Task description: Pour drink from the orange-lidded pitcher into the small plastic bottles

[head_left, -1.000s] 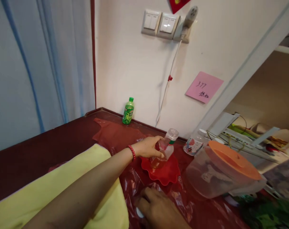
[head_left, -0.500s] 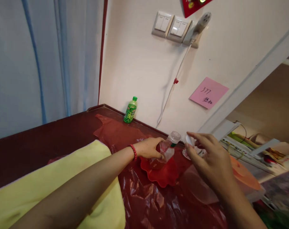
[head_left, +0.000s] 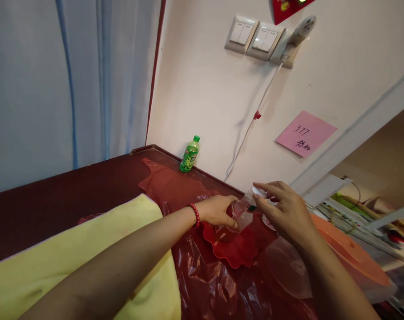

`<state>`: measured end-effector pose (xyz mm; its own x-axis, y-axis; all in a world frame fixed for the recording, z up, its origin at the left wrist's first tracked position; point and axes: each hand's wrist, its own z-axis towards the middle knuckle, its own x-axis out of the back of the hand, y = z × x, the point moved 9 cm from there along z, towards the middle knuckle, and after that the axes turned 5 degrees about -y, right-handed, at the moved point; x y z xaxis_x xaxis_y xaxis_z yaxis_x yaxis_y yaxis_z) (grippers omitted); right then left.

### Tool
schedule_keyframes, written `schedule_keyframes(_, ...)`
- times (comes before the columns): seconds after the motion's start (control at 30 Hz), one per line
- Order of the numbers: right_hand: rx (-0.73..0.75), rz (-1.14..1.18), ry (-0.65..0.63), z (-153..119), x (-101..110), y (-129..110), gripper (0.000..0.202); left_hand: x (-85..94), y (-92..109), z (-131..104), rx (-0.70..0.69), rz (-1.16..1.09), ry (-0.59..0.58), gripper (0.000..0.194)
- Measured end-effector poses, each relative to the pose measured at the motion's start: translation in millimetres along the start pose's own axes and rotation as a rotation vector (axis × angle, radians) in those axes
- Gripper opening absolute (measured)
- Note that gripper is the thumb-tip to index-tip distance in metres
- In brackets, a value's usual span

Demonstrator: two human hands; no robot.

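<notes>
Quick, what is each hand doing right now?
Left hand: closed around a clear bottle, tilted over a red dish.
Right hand: fingers pinching a white cap at the bottle's mouth.

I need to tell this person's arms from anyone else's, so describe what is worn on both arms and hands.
Both forearms are bare, with no sleeves in view. The left hand has a red bead bracelet at the wrist. The right hand wears nothing visible: no ring, watch or glove.
</notes>
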<state>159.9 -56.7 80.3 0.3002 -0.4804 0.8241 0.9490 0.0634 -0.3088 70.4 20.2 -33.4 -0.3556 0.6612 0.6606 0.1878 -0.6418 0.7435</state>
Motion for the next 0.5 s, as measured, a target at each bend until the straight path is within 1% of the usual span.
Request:
schedule_keyframes(0.17, -0.024, -0.006, -0.018, 3.5, -3.0, 3.9, 0.043, -0.3, -1.0, -0.4, 0.007, -0.007, -0.002, 0.07)
schedule_keyframes(0.33, -0.025, -0.007, 0.038, -0.5, -4.4, 8.5, 0.044, 0.4, 0.5, 0.0, -0.008, -0.004, 0.011, 0.069)
schedule_keyframes(0.5, 0.014, 0.107, 0.021, -5.9, -7.4, 11.5, 0.043, 0.9, -0.7, -0.3, -0.006, 0.0, 0.005, 0.069)
